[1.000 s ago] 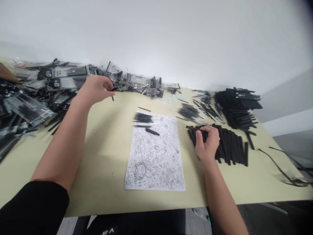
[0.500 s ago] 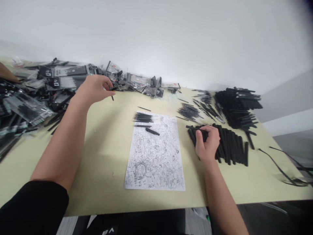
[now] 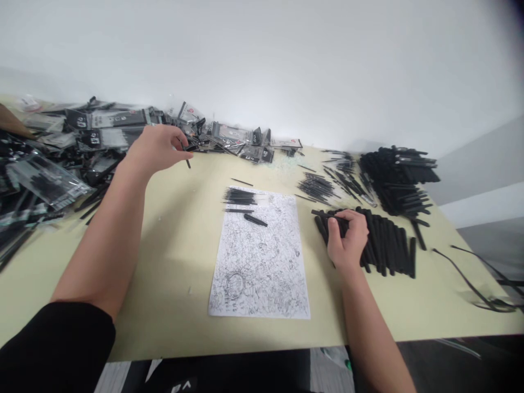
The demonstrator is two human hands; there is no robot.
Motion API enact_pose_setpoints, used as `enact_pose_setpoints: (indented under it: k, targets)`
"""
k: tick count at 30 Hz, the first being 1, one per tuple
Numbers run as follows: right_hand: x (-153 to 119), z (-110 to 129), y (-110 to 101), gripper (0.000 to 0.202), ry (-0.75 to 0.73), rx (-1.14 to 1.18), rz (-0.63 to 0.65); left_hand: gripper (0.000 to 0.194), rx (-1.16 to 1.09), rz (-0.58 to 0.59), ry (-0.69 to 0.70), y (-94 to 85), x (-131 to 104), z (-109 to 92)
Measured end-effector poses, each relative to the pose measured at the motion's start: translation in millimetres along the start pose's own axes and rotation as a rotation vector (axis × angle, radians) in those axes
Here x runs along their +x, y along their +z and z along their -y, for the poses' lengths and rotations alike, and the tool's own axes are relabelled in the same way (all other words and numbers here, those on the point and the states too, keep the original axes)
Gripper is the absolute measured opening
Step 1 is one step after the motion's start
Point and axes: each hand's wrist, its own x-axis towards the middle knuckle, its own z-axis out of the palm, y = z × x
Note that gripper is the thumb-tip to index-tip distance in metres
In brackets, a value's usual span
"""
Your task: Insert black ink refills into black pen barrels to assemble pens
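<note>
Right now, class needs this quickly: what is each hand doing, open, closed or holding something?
Left hand: closed, pinching a small dark stick.
Right hand: closed, holding a black rod.

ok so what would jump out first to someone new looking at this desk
Probably the paper sheet, densely covered in dark scribbles, in the middle of the pale yellow table. Next, the heap of clear plastic packets along the back left. Then, on the right, the right hand holding a black stick at a row of black sticks.

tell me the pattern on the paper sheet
The paper sheet is white, densely covered with dark scribbling; best seen in the head view.
</note>
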Motion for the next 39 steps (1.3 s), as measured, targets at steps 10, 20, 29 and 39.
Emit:
enact_pose_setpoints:
  k: [10, 20, 29, 39]
  targets:
    - [0, -1, 0, 0.029, -0.01, -0.005, 0.002, 0.032, 0.005, -0.006, -0.005, -0.7, -1, 0]
    - [0, -1, 0, 0.03, 0.003, -0.003, 0.006, 0.031, 0.004, -0.014, -0.016, 1.2, 0, 0]
    - [0, -1, 0, 0.027, -0.018, -0.003, 0.002, 0.03, 0.004, -0.027, 0.068, 8.1, 3, 2]
    - [-1, -2, 1, 0.027, -0.024, -0.002, 0.004, 0.034, 0.0, 0.036, 0.145, 58.3, 10, -9]
